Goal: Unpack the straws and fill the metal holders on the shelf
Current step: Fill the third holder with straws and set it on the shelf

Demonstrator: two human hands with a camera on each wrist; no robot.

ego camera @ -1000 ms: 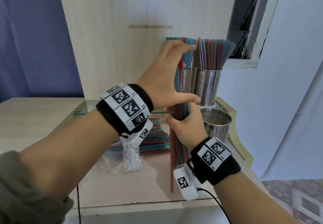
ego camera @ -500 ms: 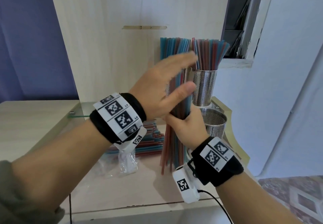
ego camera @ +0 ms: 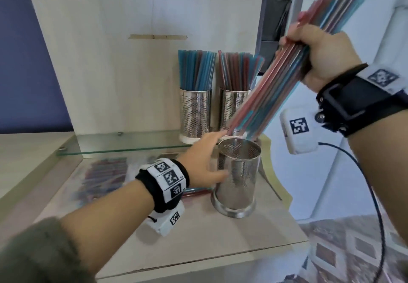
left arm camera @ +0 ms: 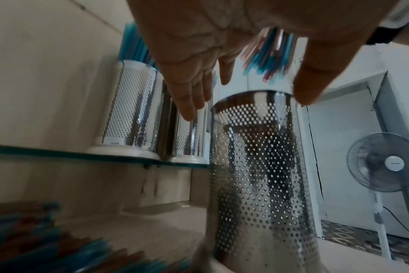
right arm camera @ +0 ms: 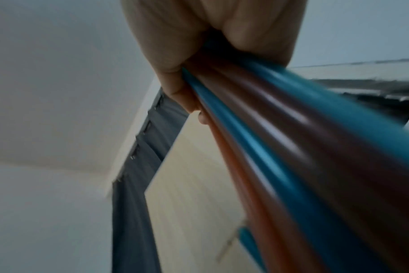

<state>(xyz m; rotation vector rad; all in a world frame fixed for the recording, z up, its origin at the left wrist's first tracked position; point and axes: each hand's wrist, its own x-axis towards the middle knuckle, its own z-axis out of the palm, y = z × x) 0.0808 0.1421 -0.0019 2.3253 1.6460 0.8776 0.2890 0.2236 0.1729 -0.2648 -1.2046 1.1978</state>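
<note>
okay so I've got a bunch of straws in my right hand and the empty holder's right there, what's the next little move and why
Probably lower the straw bundle straight into the empty holder. Your right hand grips it tilted, lower ends just over the open rim, while your left hand reaches open beside the holder. Both holders on the glass shelf look full already.

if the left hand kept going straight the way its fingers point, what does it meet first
Probably the empty metal holder: the left hand is open beside its rim. Depth is unclear, so the fingers might pass it and reach the filled holder behind.
</note>
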